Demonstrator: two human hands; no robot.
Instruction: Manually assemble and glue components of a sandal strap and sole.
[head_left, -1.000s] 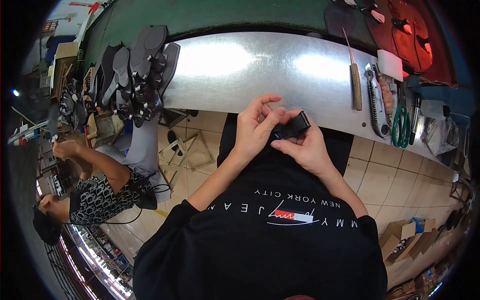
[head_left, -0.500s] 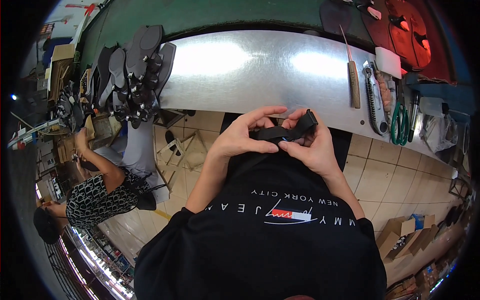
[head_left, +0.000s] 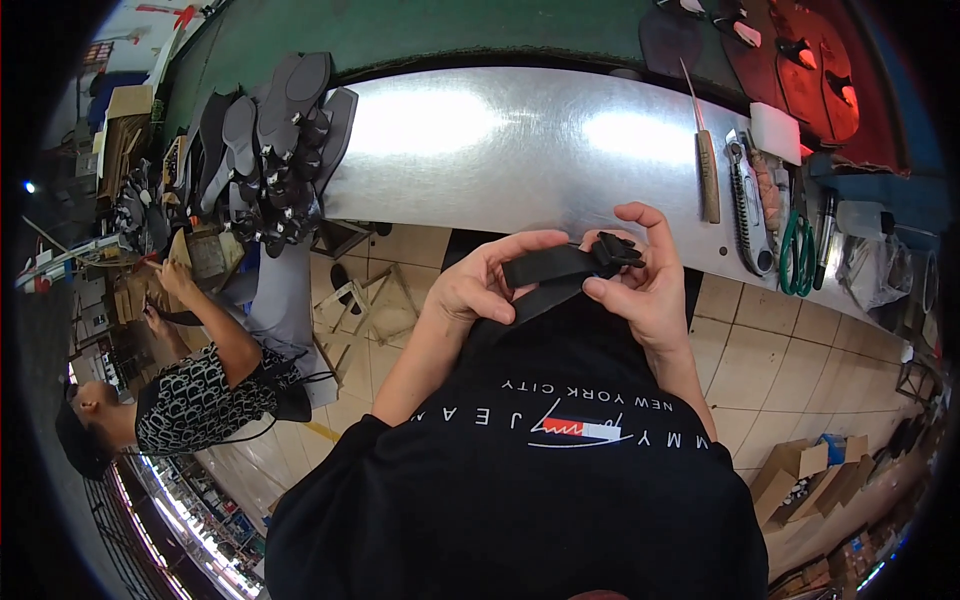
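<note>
At this apparent adjusting step, your left hand (head_left: 474, 287) grips the black strap (head_left: 548, 267) and your right hand (head_left: 652, 298) its black buckle (head_left: 617, 254), near the metal bench (head_left: 430, 185)'s front edge; the next move likely calls for a flat, untwisted strap.

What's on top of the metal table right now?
Dark sandals are piled at the left end; an awl, utility knife, green scissors and other items lie at the right. What's beneath the sandals is covered.
</note>
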